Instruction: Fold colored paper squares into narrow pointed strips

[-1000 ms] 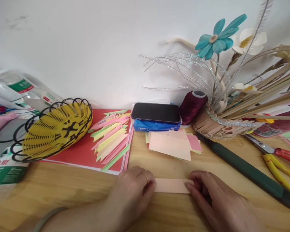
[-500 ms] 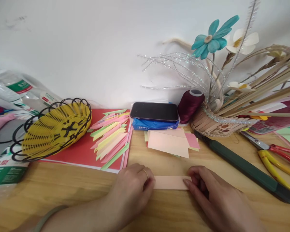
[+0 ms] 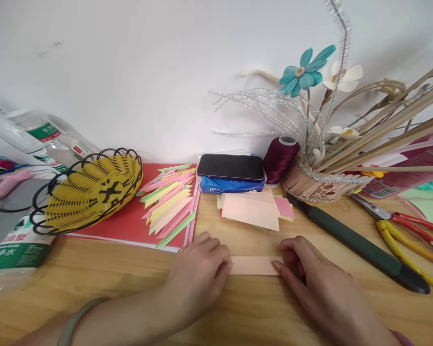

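Note:
A narrow peach paper strip lies flat on the wooden table between my two hands. Its left end is pinched by my left hand, which wears a ring. The thumb and fingers of my right hand close on the strip's right end. Behind the strip sits a small stack of peach, pink and yellow papers. Many folded paper pieces in pink, yellow and green rest on a red sheet to the left.
A yellow basket leans at the left, near plastic bottles. A black phone tops a blue packet, beside a maroon thread spool. At right are a flower basket, a dark green tool and scissors.
The view has shifted slightly, so the objects at the right appear further left. Both hands keep their hold on the strip's ends.

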`<move>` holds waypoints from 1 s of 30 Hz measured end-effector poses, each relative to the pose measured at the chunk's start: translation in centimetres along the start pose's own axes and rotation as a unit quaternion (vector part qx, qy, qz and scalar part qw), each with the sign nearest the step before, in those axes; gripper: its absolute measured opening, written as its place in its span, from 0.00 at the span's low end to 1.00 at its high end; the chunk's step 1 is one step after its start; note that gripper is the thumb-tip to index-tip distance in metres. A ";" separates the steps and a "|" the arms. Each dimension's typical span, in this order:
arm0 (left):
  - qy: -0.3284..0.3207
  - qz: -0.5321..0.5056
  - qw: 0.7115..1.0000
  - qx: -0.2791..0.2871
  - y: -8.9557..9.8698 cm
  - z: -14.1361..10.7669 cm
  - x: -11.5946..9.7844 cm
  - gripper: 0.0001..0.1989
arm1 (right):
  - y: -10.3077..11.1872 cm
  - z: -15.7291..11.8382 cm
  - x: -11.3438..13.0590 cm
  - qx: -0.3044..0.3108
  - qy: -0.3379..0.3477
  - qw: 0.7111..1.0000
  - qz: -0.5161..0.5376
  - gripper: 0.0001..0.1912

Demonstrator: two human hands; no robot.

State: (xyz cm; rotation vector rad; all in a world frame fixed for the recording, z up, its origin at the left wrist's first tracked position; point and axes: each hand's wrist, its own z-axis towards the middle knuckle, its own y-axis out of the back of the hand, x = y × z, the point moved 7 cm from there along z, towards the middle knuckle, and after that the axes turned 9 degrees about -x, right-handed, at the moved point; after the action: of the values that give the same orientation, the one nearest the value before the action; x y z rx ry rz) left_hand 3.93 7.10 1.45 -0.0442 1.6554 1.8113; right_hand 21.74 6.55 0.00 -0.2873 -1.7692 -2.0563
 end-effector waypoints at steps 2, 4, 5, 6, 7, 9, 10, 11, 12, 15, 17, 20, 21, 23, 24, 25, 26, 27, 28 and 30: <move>-0.012 0.005 1.000 -0.007 0.0 -0.1 0.1 0.07 | 0.0 0.0 0.1 0.003 0.004 1.000 0.004 0.07; -0.036 0.016 0.999 -0.021 0.1 -0.3 0.1 0.08 | 0.0 0.0 0.2 0.005 0.013 1.000 0.008 0.07; -0.055 0.025 0.998 -0.031 0.1 -0.4 0.1 0.08 | 0.0 0.0 0.3 0.004 0.018 1.000 0.010 0.07; -0.082 0.038 0.995 -0.041 0.0 -0.6 -0.1 0.07 | 0.0 0.0 0.3 0.001 0.025 1.000 0.011 0.07; -0.112 0.055 0.991 -0.052 0.0 -0.8 -0.4 0.06 | 0.0 0.0 0.4 -0.002 0.031 0.999 0.012 0.07; -0.165 0.108 0.977 -0.077 -0.1 -1.4 -1.0 0.06 | 0.1 0.0 0.7 -0.012 0.047 0.999 0.009 0.07; -0.187 0.141 0.969 -0.081 -0.3 -1.7 -1.3 0.07 | 0.2 -0.1 0.8 -0.018 0.059 0.998 0.006 0.07; -0.205 0.176 0.960 -0.080 -0.5 -2.0 -1.5 0.09 | 0.4 -0.1 1.1 -0.025 0.076 0.997 0.000 0.07; -0.222 0.209 0.950 -0.065 -0.8 -2.3 -1.7 0.12 | 0.6 -0.2 1.4 -0.035 0.096 0.995 -0.011 0.08; -0.247 0.275 0.929 0.003 -1.5 -2.9 -2.0 0.21 | 1.1 -1.1 2.9 -0.078 0.184 0.978 -0.059 0.14; -0.244 0.292 0.924 0.032 -1.5 -3.0 -2.0 0.23 | 1.3 -2.1 4.3 -0.120 0.256 0.957 -0.070 0.18; -0.240 0.303 0.921 0.048 -1.3 -2.9 -2.2 0.23 | 1.1 -3.7 6.2 -0.157 0.338 0.925 -0.066 0.22; -0.240 0.305 0.920 0.050 -1.2 -3.0 -2.3 0.23 | 0.8 -4.1 6.6 -0.156 0.349 0.921 -0.076 0.21; -0.240 0.312 0.918 0.052 -1.1 -3.1 -2.7 0.23 | 0.3 -4.4 7.1 -0.146 0.355 0.918 -0.103 0.21; -0.239 0.317 0.916 0.052 -1.0 -3.2 -2.9 0.24 | 0.2 -4.5 7.2 -0.146 0.355 0.916 -0.113 0.20; -0.238 0.325 0.914 0.048 -1.0 -3.3 -3.1 0.25 | 0.3 -4.6 7.3 -0.151 0.357 0.914 -0.118 0.21; -0.235 0.334 0.912 0.040 -0.8 -3.4 -3.2 0.25 | 0.4 -4.6 7.3 -0.156 0.359 0.912 -0.119 0.21; -0.234 0.345 0.909 0.032 -0.7 -3.6 -3.3 0.26 | 0.4 -4.6 7.3 -0.158 0.362 0.911 -0.118 0.21; -0.235 0.355 0.905 0.022 -0.6 -3.7 -3.5 0.26 | 0.4 -4.6 7.2 -0.156 0.364 0.911 -0.116 0.21; -0.240 0.370 0.897 0.008 -0.3 -4.0 -3.6 0.26 | 0.5 -4.6 6.8 -0.147 0.363 0.913 -0.112 0.20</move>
State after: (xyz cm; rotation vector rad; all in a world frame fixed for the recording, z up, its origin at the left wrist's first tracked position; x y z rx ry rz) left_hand 5.22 1.94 2.01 1.0901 1.4024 2.0905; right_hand 16.36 0.86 2.45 0.5649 -1.0735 -2.1740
